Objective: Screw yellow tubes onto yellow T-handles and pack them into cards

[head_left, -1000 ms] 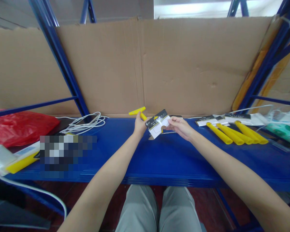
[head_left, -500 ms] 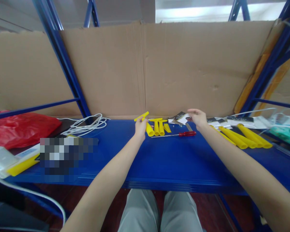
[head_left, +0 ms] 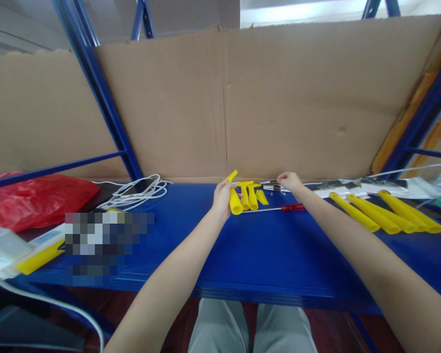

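Note:
My left hand [head_left: 222, 197] is closed round a yellow T-shaped plastic handle [head_left: 236, 202], its crosspiece pointing up and its hollow round end toward me. Right beside it on the blue shelf lie more yellow T-shaped handles [head_left: 253, 198] and a small yellow wedge-like piece [head_left: 262, 197]. My right hand [head_left: 289, 181] pinches at the back, with a thin dark strip by its fingertips; what it is I cannot make out. Below that hand lies a screwdriver with a red handle [head_left: 293, 207], its shaft pointing left.
Several yellow tubes [head_left: 360, 215] lie at the right, before black-and-white packets [head_left: 334, 188]. At the left are a coiled white cable [head_left: 141, 193], a red plastic bag [head_left: 40, 198] and a blurred-out patch. Cardboard [head_left: 279, 98] walls the back of the blue shelf [head_left: 264, 255].
My right hand has moved left and its fingers have closed. My left hand has turned the yellow handle, so its round end faces me more. The view has shifted slightly.

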Demonstrator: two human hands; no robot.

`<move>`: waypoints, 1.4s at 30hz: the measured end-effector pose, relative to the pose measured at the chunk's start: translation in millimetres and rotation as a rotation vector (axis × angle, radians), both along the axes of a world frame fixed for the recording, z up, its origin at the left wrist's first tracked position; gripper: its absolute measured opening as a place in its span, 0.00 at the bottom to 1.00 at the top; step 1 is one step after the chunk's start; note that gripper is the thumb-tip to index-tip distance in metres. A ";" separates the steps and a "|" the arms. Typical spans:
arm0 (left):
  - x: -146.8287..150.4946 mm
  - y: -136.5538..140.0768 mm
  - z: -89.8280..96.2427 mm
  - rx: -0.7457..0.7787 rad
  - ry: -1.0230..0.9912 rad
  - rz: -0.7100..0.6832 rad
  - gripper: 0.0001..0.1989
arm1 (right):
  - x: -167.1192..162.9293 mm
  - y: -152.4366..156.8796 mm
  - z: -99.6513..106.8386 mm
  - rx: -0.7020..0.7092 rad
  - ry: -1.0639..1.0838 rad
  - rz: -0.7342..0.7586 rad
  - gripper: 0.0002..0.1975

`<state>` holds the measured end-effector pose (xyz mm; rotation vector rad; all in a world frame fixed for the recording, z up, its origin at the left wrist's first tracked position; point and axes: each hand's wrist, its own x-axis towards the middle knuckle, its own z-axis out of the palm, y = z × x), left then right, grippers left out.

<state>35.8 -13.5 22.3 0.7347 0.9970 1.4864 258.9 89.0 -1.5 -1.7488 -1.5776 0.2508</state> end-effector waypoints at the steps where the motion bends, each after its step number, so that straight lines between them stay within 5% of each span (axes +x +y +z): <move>1: 0.3 0.2 -0.1 -0.002 0.005 -0.008 0.24 | 0.1 -0.8 0.3 -0.007 -0.129 0.008 0.13; 5: 1.1 0.4 -0.8 0.004 0.009 -0.049 0.21 | 0.4 -6.4 4.4 -0.088 -0.527 0.030 0.15; 13: 3.4 -2.5 0.6 -0.017 0.000 -0.049 0.25 | -5.5 -13.5 8.9 -0.290 -0.806 0.013 0.17; 18: 2.8 -0.9 0.7 -0.065 0.024 -0.044 0.34 | -8.2 -16.2 5.9 -0.275 -0.833 0.007 0.18; 26: -0.8 5.1 -6.7 -0.058 0.048 -0.185 0.08 | 0.4 -32.8 9.7 -0.105 -0.893 0.006 0.18; 34: -4.7 5.2 -3.2 -0.071 0.074 -0.244 0.05 | 3.3 -73.9 3.0 0.124 -0.862 0.077 0.19; 42: -16.2 19.7 7.7 -0.081 0.172 -0.276 0.03 | 16.8 -84.2 -1.9 0.074 -0.583 0.285 0.16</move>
